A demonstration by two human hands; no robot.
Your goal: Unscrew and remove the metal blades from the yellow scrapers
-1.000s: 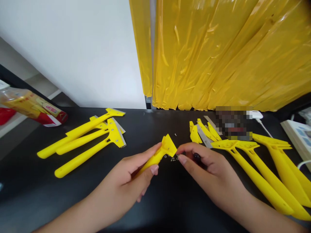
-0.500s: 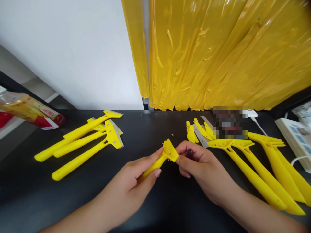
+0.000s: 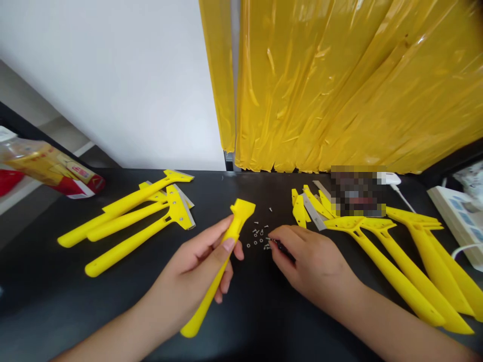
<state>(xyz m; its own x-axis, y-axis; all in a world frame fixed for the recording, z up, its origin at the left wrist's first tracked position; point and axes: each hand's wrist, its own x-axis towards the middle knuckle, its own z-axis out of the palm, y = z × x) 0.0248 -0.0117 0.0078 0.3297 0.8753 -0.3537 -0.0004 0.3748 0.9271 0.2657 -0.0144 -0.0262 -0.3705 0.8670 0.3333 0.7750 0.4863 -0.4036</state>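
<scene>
Head view, left hand (image 3: pixel 184 276) gripping yellow scraper (image 3: pixel 231 236), right hand (image 3: pixel 313 266) pinching dark screwdriver (image 3: pixel 283 250), screws (image 3: pixel 258 239) scattered between them on black tabletop (image 3: pixel 113 306)

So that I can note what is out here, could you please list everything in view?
black table: one, black, under everything
scrapers: three, yellow, left on table
scrapers: about four, yellow, right on table
short scraper pieces: several, yellow, beyond right scrapers
steel blades: at least two, grey, among those pieces
screws: many, silver, table centre
plastic bag: one, clear, red and yellow, far left
power strip: one, white, right edge
plastic sheeting: one, yellow, hanging behind table
left hand: holding held scraper, yellow
right hand: pinching dark tool by screws
</scene>
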